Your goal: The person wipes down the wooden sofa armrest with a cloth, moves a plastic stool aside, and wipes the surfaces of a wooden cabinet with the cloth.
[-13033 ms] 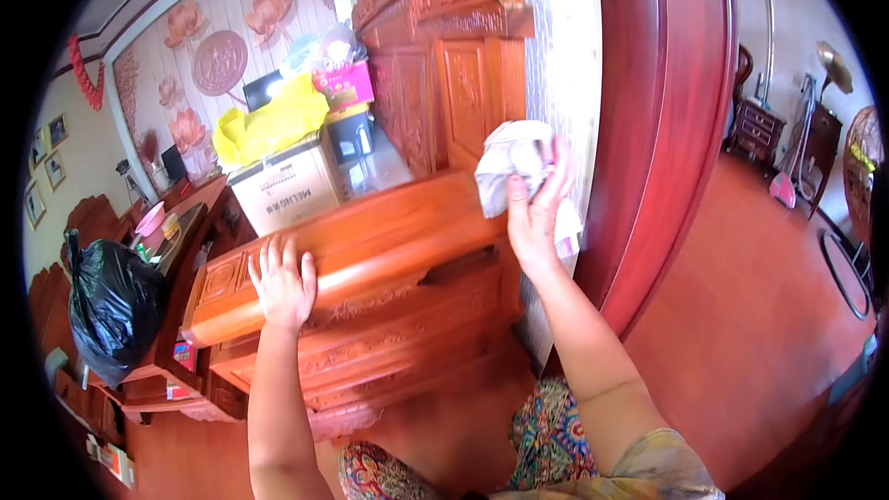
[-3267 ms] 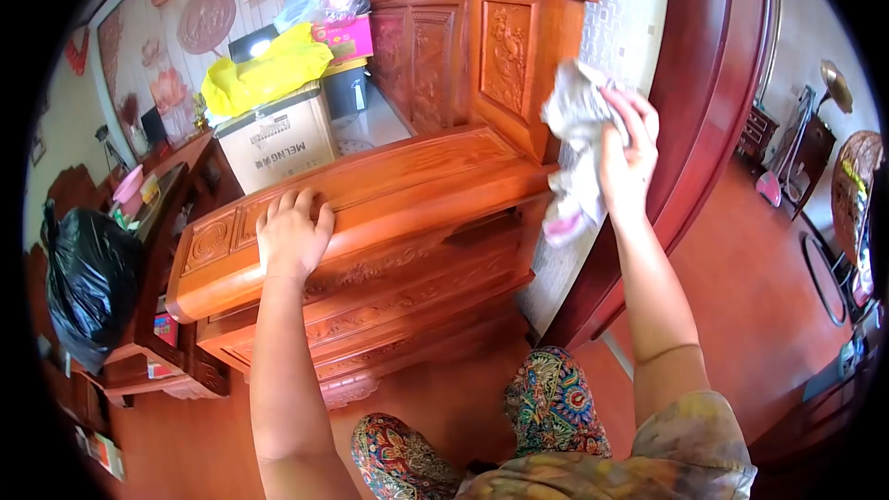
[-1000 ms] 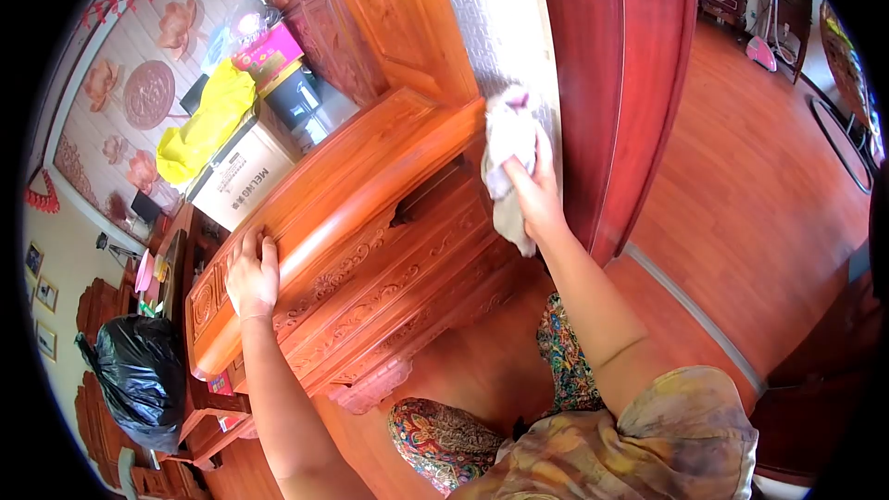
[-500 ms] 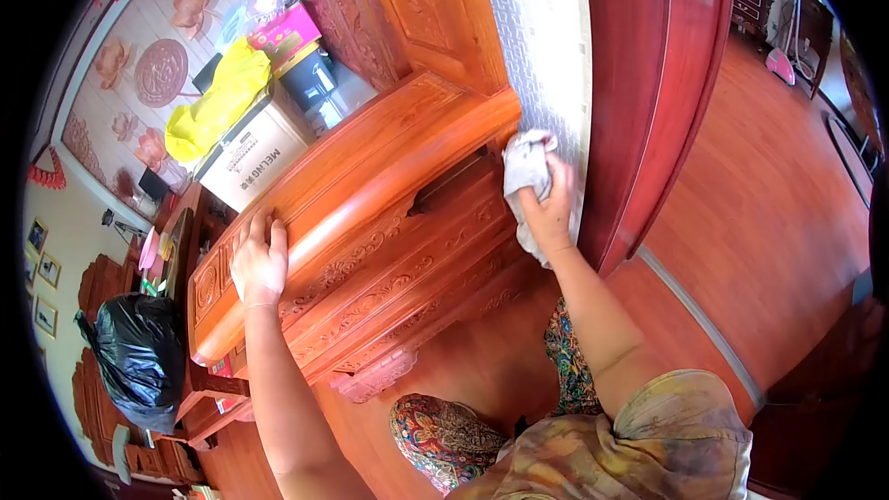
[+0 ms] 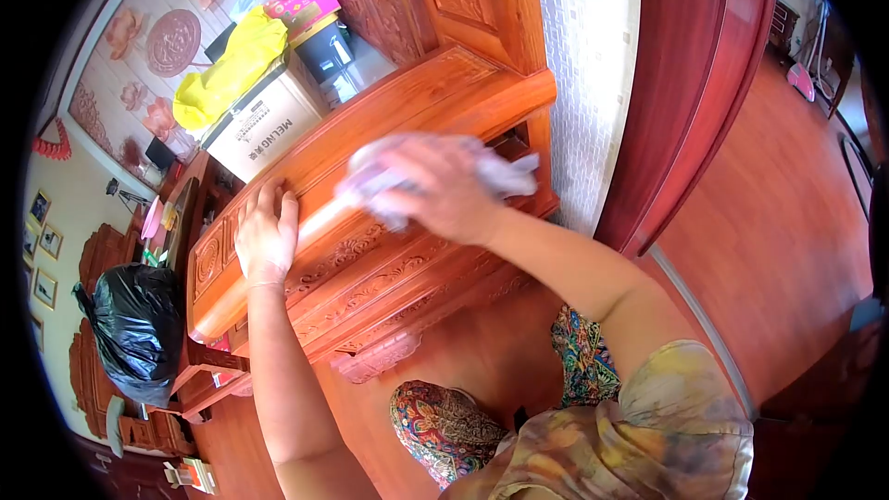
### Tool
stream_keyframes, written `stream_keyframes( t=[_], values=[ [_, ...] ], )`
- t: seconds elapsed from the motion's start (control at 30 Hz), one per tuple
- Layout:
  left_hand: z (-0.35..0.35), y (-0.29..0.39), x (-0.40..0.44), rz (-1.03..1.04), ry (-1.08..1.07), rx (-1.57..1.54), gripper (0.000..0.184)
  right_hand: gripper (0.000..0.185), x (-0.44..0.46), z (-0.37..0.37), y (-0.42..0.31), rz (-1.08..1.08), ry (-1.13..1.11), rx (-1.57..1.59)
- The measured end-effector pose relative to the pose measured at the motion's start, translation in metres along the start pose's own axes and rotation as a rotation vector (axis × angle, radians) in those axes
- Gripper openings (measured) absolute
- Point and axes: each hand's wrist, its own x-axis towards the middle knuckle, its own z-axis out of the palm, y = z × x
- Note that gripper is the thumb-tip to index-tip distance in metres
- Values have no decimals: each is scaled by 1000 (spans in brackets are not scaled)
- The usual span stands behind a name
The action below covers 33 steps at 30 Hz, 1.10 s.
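Observation:
A large carved wooden piece of furniture (image 5: 435,88), reddish-brown with a rounded front edge, stretches diagonally before me. My left hand (image 5: 267,236) lies on its top near the left part of the front edge, fingers extended and holding nothing. A pale grey-white cloth (image 5: 514,176) is bunched under my right hand (image 5: 449,190), which grips it against or just over the front edge. Motion blurs this hand and cloth, and whether they touch the wood I cannot tell. Below the edge, a dark opening shows partly behind the cloth.
On the furniture stand a white cardboard box (image 5: 264,125), a yellow plastic bag (image 5: 231,69) and a pink box (image 5: 304,7). A black garbage bag (image 5: 139,333) sits at left. A patterned wall strip (image 5: 588,56) and a dark red door frame (image 5: 699,65) border the right end.
My right hand has swept the cloth leftward from the furniture's right end to the middle of the front edge. My left hand stays in place on the wood. The view has shifted slightly.

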Motion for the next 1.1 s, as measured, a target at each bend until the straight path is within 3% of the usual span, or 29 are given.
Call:
stream_keyframes(
  t=[0.13,0.2,0.27,0.33,0.4,0.47,0.67,0.73,0.8,0.9,0.93,0.97,1.03,1.1],
  values=[
    [0,-7,1,13,-29,-61,39,39,16,35,-37,-106,72,-4],
    [1,-12,1,12,-56,-63,40,37,15,37,-36,-143,81,100],
    [-1,-7,-1,17,-27,-42,40,35,8,12,-15,-170,7,-3],
    [-2,-3,0,-11,-40,-38,40,31,-11,-15,24,-96,-160,-18],
    [-3,-2,0,5,-29,-37,40,34,-3,-77,43,284,-300,240],
    [-2,0,0,-13,-15,-36,39,41,-56,-68,88,105,170,-237],
    [-2,1,0,-8,-7,-22,38,46,-41,-44,59,234,219,-368],
    [-1,-1,1,-2,-12,-49,39,42,-8,-42,31,285,54,150],
    [2,-4,2,19,-5,-34,39,31,-6,-13,7,55,-38,14],
    [1,-6,3,6,-27,-10,38,21,-7,-21,-19,-123,-28,154],
    [0,-5,2,13,-22,-11,38,21,-19,-23,-19,-92,-22,206],
    [0,-4,2,8,-17,-8,38,20,-18,-39,-16,263,-112,661],
    [1,-3,2,8,3,-4,37,20,-39,-52,-11,654,-2,707],
    [2,-5,3,12,0,-8,37,25,-74,-51,1,595,92,-16]
  ],
)
